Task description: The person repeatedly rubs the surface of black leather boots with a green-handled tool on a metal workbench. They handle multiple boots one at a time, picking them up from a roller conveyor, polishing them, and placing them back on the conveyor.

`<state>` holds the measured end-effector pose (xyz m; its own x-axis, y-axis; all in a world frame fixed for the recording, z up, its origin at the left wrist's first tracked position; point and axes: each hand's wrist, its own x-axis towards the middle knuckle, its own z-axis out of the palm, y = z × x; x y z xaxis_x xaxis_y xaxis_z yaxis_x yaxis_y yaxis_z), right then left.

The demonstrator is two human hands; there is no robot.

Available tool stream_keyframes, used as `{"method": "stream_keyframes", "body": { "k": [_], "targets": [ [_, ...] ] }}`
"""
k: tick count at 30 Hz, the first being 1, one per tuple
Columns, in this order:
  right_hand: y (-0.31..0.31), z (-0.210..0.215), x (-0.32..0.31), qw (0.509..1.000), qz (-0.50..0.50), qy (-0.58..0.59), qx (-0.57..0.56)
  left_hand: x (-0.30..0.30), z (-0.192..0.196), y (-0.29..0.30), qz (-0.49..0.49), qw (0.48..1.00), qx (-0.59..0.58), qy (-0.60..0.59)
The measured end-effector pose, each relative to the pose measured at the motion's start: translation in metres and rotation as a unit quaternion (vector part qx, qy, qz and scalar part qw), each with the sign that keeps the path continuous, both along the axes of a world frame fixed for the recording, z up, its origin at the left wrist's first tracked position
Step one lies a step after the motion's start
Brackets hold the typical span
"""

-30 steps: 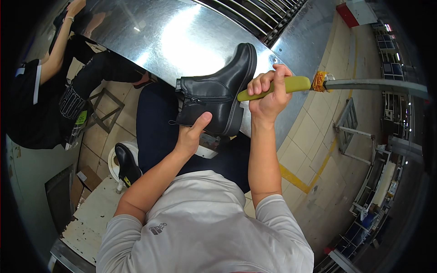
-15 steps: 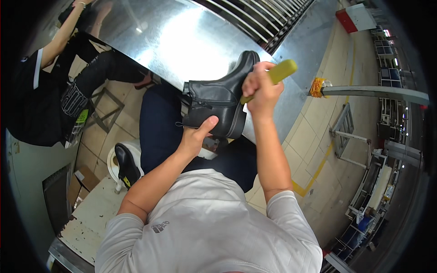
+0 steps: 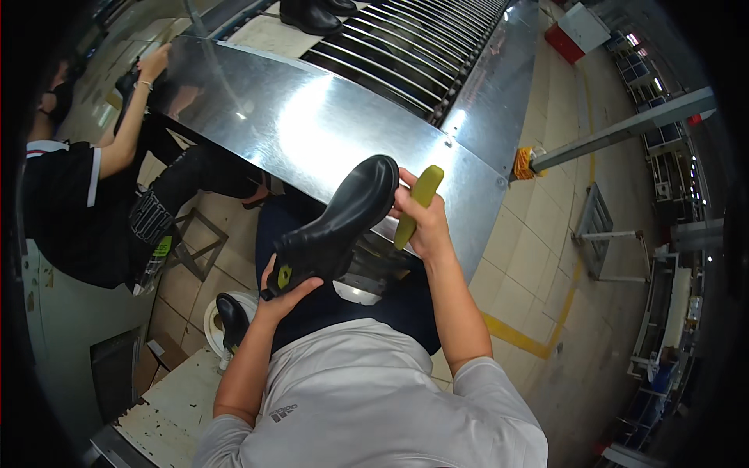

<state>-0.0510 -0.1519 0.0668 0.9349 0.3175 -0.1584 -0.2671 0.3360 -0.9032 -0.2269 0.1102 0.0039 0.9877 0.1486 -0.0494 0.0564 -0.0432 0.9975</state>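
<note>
A black leather boot is tilted over my lap at the near edge of the metal table, toe pointing away and to the right. My left hand is closed around its shaft end, beside a small yellow-green patch. In my right hand is a yellow-green oblong tool, smooth and rounded at the ends; its exact kind does not show. The right fingertips are close to the boot's toe, and I cannot tell whether they touch it.
More black boots stand by a roller conveyor at the far side. Another black boot rests at a white round container on my left. A co-worker in black sits at the left. A metal rail juts in at right.
The boot has turned over and its toe has swung toward me and left. My left hand has shifted left to the shaft end. The right hand with the tool has come lower and left.
</note>
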Motion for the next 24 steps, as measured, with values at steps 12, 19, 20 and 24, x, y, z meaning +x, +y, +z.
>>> {"method": "stream_keyframes", "body": {
  "k": [12, 19, 20, 24],
  "targets": [
    [0.012, 0.034, -0.033, 0.989, 0.019, -0.142, -0.037, -0.016, 0.034, 0.026, 0.036, 0.942, 0.255, -0.216],
    [0.008, 0.039, -0.037, 0.994, 0.013, -0.107, 0.027, -0.015, 0.054, 0.017, 0.031, 0.929, 0.285, -0.233],
    [0.007, 0.039, -0.038, 0.994, 0.011, -0.101, 0.038, -0.015, 0.056, 0.018, 0.028, 0.924, 0.296, -0.241],
    [0.003, 0.034, -0.036, 0.994, 0.016, -0.081, 0.077, -0.015, 0.075, 0.015, 0.025, 0.915, 0.318, -0.246]
  ]
}}
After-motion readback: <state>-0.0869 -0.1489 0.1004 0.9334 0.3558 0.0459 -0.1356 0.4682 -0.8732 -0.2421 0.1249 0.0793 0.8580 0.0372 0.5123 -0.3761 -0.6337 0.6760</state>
